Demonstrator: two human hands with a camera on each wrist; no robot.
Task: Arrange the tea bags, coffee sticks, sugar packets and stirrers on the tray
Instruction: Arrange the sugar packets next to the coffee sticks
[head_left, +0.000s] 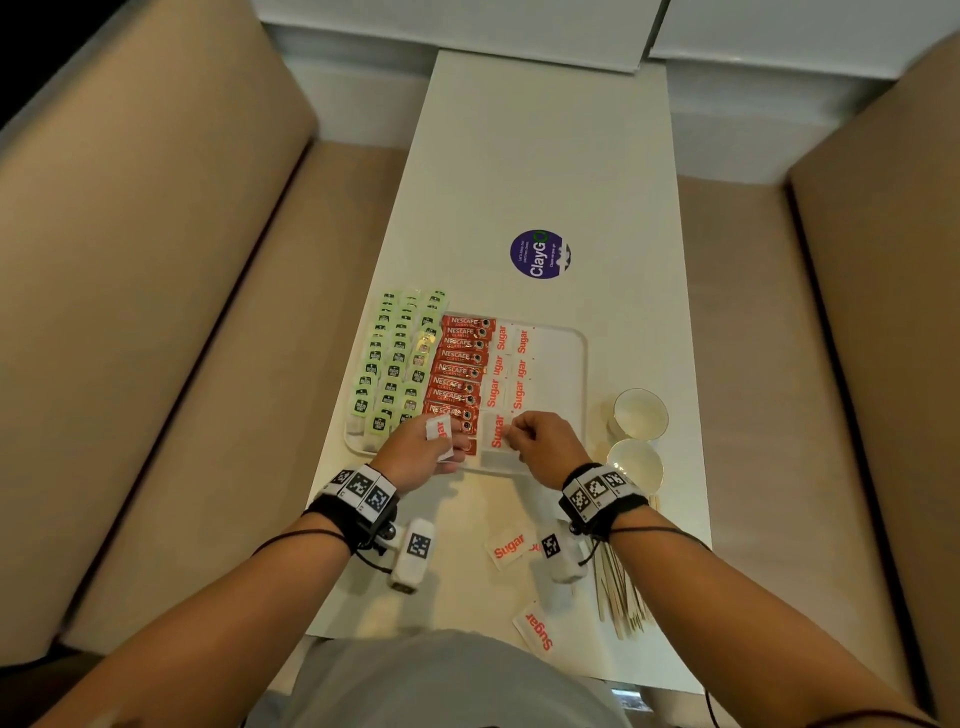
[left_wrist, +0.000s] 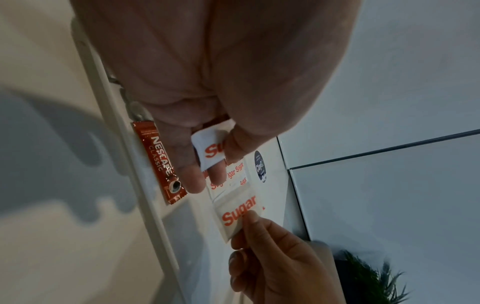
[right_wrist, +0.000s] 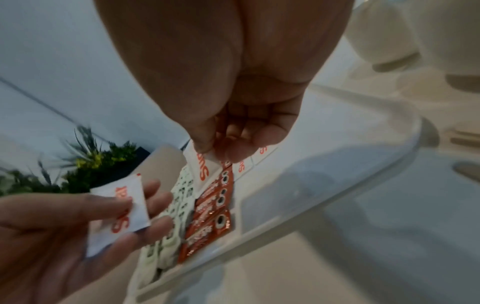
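White sugar packets fill columns beside the coffee sticks (head_left: 460, 371) on the tray (head_left: 574, 364); the right hand (head_left: 545, 441), wrist raised and fingers curled downward, pinches one sugar packet (head_left: 496, 431) by its edge at the column's near end. The left hand (head_left: 415, 452), palm-up, clasps a spare packet (head_left: 440, 434), likely next.

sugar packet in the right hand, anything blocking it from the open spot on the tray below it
Nothing visible does. The right hand pinches a sugar packet just over the bare near end of the tray, beside the coffee sticks. The left hand, holding another sugar packet, sits off to the side over the coffee sticks.
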